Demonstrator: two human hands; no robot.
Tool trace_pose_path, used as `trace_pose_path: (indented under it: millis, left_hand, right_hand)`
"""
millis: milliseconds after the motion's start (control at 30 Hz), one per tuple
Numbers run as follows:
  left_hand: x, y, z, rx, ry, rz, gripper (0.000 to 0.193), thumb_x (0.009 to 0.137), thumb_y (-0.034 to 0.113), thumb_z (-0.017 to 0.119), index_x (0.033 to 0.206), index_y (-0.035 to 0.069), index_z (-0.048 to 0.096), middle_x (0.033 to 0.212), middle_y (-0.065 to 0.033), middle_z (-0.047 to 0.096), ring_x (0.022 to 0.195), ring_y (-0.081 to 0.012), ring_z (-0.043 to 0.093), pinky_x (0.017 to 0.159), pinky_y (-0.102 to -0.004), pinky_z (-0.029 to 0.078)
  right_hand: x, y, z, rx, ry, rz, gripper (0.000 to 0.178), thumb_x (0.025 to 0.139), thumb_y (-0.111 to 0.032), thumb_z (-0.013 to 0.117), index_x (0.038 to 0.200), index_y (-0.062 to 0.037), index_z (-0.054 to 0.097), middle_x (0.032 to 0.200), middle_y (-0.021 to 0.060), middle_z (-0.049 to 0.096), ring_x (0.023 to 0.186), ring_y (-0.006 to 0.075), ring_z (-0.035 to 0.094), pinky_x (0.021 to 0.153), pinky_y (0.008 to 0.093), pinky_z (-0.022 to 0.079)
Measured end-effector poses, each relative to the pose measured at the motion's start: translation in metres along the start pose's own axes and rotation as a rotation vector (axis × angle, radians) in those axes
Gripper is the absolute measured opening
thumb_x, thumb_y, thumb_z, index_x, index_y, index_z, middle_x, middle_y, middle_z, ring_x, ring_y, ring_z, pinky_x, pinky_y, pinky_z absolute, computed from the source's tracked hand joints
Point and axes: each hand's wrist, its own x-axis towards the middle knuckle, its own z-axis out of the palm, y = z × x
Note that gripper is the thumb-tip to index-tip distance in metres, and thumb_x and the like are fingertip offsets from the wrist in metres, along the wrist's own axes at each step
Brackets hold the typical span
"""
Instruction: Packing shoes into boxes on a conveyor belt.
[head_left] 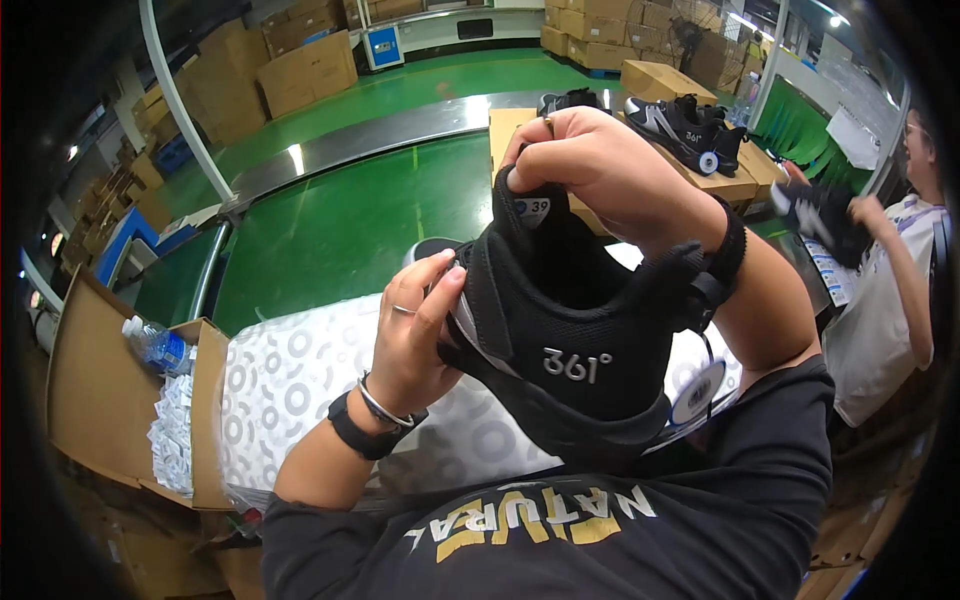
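Observation:
A black sneaker (pixel 615 330) with a padded collar and pale lettering on its heel is held up close to my chest, heel toward me. My left hand (pixel 405 330) grips its left side, fingers over the upper and the sole edge. With thumb and fingers, my right hand (pixel 630 175) pinches the top of the tongue (pixel 508 200), where a small printed size label shows inside. A round white hang tag (pixel 697 392) dangles beside the heel on the right. The toe is mostly hidden behind my left hand.
White patterned paper (pixel 285 390) covers the surface below. At left, an open carton (pixel 205 430) holds small white packets and a plastic bottle (pixel 160 345). A green conveyor belt (pixel 330 240) runs beyond. Other sneakers (pixel 685 130) sit on cartons; a co-worker (pixel 890 270) handles a dark shoe at right.

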Motion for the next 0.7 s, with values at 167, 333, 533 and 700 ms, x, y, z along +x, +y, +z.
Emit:
trace_pose_path:
  millis: [167,333,533,700]
  left_hand:
    - [-0.019,0.019,-0.015,-1.195,0.018,-0.836,0.076,0.069,0.000,0.066,0.132,0.005,0.024,0.125,-0.0122,0.042,0.111,-0.0214,0.046,0.094,-0.0337,0.037]
    - [-0.057,0.027,-0.051,-1.451,0.261,-1.292,0.039,0.091,0.025,0.036,0.122,0.002,0.036,0.110,-0.0124,0.053,0.096,-0.0223,0.056,0.081,-0.0335,0.046]
    - [-0.097,0.027,-0.124,-0.132,-0.245,-1.367,0.024,0.083,0.020,0.054,0.097,0.001,0.058,0.075,-0.0087,0.058,0.062,-0.0185,0.055,0.059,-0.0274,0.045]
    - [-0.186,0.019,-0.192,1.050,-0.496,-1.352,0.042,0.078,0.033,0.057,0.106,0.001,0.055,0.092,-0.0219,0.056,0.085,-0.0344,0.053,0.075,-0.0421,0.042]
  right_hand:
    - [0.027,0.059,-0.003,0.604,0.155,-0.279,0.020,0.084,-0.009,0.049,0.100,0.0025,0.052,0.077,0.0046,0.057,0.068,0.0096,0.052,0.061,0.0236,0.044]
    - [0.013,0.070,0.080,0.159,0.312,-0.104,0.047,0.083,-0.024,0.055,0.115,0.0077,0.042,0.095,0.0168,0.058,0.084,0.0210,0.056,0.076,0.0280,0.043]
    - [0.014,0.123,0.112,0.253,0.021,0.171,0.055,0.078,-0.014,0.062,0.122,0.0064,0.036,0.095,0.0125,0.057,0.080,0.0127,0.055,0.070,0.0236,0.046]
    - [0.007,0.137,0.081,0.351,0.083,0.138,0.044,0.082,-0.009,0.057,0.119,0.0041,0.037,0.093,0.0129,0.058,0.077,0.0124,0.057,0.068,0.0228,0.048]
